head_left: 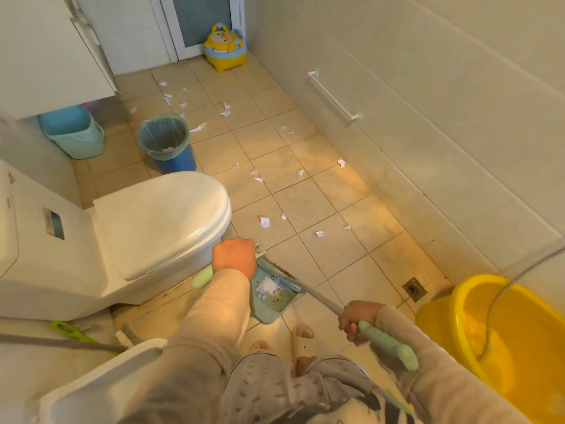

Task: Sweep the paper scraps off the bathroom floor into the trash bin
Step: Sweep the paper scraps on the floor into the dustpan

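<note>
You sweep paper scraps (264, 222) on a tiled bathroom floor (305, 197) beside a toilet (159, 221).

Your left hand (234, 257) is fisted around the dustpan (275, 296) handle; the pan rests on the floor holding some scraps. Your right hand (356, 321) grips the broom (321, 296) handle, its head touching the pan. More scraps lie scattered ahead, toward the lined blue trash bin (166, 142) beyond the toilet. A yellow basin (458, 298) sits at right.

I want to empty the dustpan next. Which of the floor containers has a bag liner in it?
The blue trash bin beside the toilet: a pale green bag is folded over its rim. The light blue bucket and yellow basin have no liner.
</note>
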The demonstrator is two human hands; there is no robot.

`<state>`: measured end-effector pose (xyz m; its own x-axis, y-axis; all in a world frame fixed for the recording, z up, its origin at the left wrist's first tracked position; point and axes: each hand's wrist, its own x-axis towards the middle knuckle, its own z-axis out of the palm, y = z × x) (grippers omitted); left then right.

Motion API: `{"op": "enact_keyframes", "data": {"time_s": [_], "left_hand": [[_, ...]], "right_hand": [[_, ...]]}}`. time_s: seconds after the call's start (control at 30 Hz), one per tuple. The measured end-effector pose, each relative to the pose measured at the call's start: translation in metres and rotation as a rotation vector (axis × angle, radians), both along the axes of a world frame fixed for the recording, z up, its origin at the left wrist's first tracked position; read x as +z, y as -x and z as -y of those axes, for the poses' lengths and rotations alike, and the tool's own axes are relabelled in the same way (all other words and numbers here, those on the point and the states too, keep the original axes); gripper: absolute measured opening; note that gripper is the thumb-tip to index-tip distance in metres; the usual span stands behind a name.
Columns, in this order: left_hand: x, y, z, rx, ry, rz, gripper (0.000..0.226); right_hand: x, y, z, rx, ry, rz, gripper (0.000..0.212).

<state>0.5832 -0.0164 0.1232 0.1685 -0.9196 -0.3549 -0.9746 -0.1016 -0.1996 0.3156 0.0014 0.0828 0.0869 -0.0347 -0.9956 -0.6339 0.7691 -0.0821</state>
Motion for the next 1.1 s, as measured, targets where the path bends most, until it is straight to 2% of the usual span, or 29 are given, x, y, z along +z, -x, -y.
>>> {"op": "enact_keyframes", "data": {"time_s": [0.1,0.17,0.33,0.6,0.97,1.1], "left_hand": [[0.001,-0.003,0.006,0.024,-0.012,-0.022,0.02],[0.0,-0.005,0.007,0.028,0.001,-0.03,0.02],[0.008,0.002,0.025,0.016,0.013,-0.047,0.018],[0.009,0.055,0.082,-0.052,0.009,-0.057,0.019],[0.004,0.135,0.167,0.01,-0.033,-0.09,0.018],[0.005,0.148,0.183,0.017,-0.036,-0.077,0.021]], "right_hand": [[0.014,0.041,-0.008,-0.393,-0.041,0.125,0.019],[0.021,0.062,-0.018,-0.57,-0.032,0.173,0.015],[0.029,0.08,-0.017,-0.712,0.057,0.115,0.018],[0.016,0.128,0.047,-0.67,0.213,-0.024,0.019],[-0.011,0.203,0.191,-0.248,0.314,-0.232,0.012],[-0.015,0.21,0.224,-0.172,0.324,-0.26,0.014]]}}
